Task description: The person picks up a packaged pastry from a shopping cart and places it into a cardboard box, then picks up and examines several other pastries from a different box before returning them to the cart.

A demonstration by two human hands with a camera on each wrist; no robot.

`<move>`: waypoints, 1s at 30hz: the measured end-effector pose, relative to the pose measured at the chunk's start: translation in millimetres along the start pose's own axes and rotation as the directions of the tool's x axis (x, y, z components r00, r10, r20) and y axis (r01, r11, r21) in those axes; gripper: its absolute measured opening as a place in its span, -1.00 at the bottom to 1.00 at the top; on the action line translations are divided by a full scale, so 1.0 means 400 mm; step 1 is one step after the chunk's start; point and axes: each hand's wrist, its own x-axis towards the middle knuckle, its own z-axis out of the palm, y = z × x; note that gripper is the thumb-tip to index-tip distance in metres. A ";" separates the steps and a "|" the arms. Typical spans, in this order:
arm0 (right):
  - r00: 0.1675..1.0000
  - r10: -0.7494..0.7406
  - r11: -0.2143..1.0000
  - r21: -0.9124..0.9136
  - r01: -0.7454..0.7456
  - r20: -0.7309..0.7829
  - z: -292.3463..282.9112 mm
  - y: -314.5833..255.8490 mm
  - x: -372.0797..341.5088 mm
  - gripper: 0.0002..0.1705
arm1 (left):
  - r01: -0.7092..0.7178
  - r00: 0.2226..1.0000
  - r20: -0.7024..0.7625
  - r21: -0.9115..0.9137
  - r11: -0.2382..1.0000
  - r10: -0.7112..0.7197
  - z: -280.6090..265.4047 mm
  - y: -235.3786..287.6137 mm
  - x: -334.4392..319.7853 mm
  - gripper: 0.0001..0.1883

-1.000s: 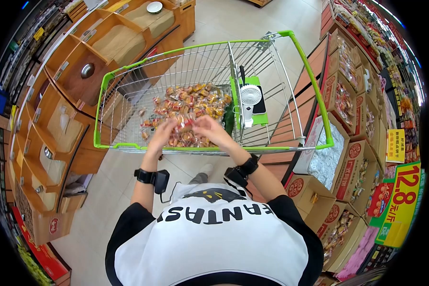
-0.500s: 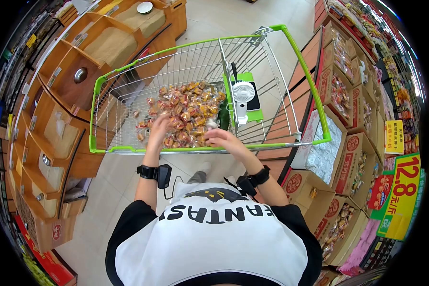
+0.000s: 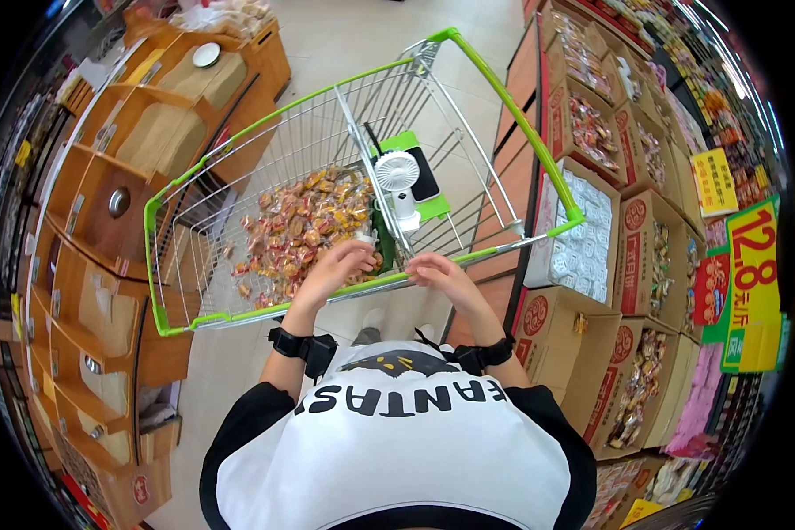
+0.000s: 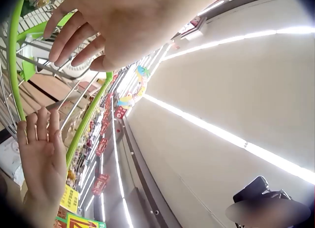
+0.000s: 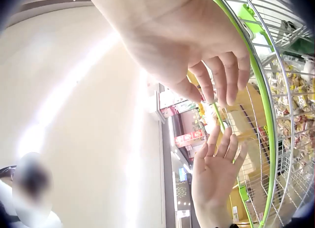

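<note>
A shopping cart with a green rim (image 3: pixel 238 315) holds a heap of wrapped snacks (image 3: pixel 305 221). The left hand (image 3: pixel 331 274) hovers at the cart's near edge, beside the heap, its fingers relaxed and slightly bent. Further right along that edge, the right hand (image 3: pixel 446 281) hangs over the rim with loose fingers. Neither hand holds anything. In the left wrist view the left hand (image 4: pixel 113 28) and the right hand (image 4: pixel 43 164) face each other, palms showing. The right wrist view shows the right hand (image 5: pixel 192 46) above the left hand (image 5: pixel 216 181), both empty.
A white fan (image 3: pixel 397 177) and a dark phone (image 3: pixel 422 174) are on the cart's green seat panel (image 3: pixel 435 208). Wooden bins (image 3: pixel 97 203) line the left side; cardboard boxes of packaged goods (image 3: pixel 642 380) stand along the right. Floor tiles (image 3: pixel 225 397) show between.
Both hands have drawn back from the snacks to the cart's near edge, and the packets handled earlier are no longer between them. The cart appears turned and shifted left in the head view.
</note>
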 end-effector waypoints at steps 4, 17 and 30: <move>0.997 -0.019 0.998 0.060 0.024 -0.071 -0.023 -0.012 -0.039 -0.75 | 0.021 0.994 0.110 0.028 0.999 -0.024 0.047 0.017 0.029 -0.75; 0.950 -0.105 0.989 0.071 0.131 -0.293 -0.111 0.006 -0.181 -0.73 | 0.013 0.933 0.356 0.128 0.992 -0.058 0.190 0.000 0.115 -0.74; 0.754 -0.180 0.964 0.039 0.263 -0.632 -0.184 0.043 -0.372 -0.75 | 0.017 0.789 0.591 0.256 0.966 -0.171 0.392 0.016 0.180 -0.73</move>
